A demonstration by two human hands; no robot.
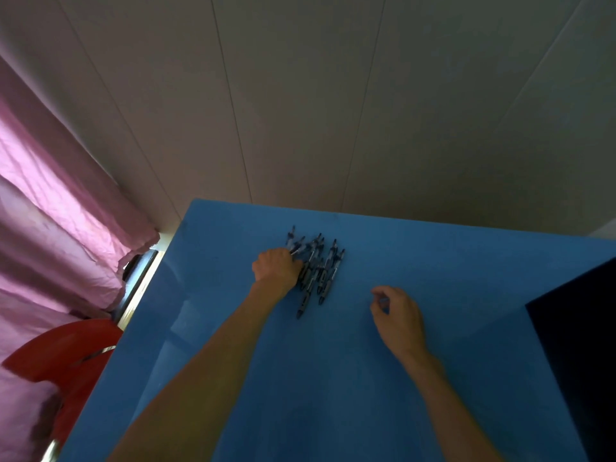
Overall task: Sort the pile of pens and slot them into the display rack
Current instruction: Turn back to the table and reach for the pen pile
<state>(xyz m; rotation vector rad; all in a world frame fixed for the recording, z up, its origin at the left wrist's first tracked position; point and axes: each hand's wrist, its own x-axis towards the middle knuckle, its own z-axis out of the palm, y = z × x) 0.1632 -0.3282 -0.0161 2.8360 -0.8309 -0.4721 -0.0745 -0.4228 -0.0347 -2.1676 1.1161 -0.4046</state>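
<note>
Table (pixel 333 395): blue-topped, set against a pale panelled wall; we worked at its far half.
Dark block (pixel 580 355): stood at the table's right edge; we could not tell whether it was the display rack.
Left hand (pixel 275 266): lay at the pile's left edge, fingers curled down among the pens; we judged it gripped one or more, though the fingertips were hidden.
Right hand (pixel 398 315): hung above the table well apart from the pile, fingers loosely curled, holding nothing that we could see.
Pile of pens (pixel 315 268): dark-barrelled, lying roughly parallel near the table's far edge, some overlapping.
Step in hand: we judged it the first pick; best to lift one pen clear without dragging its neighbours, and steady the rest with the free hand.
Writing: none legible; barrels too small and blurred.
</note>
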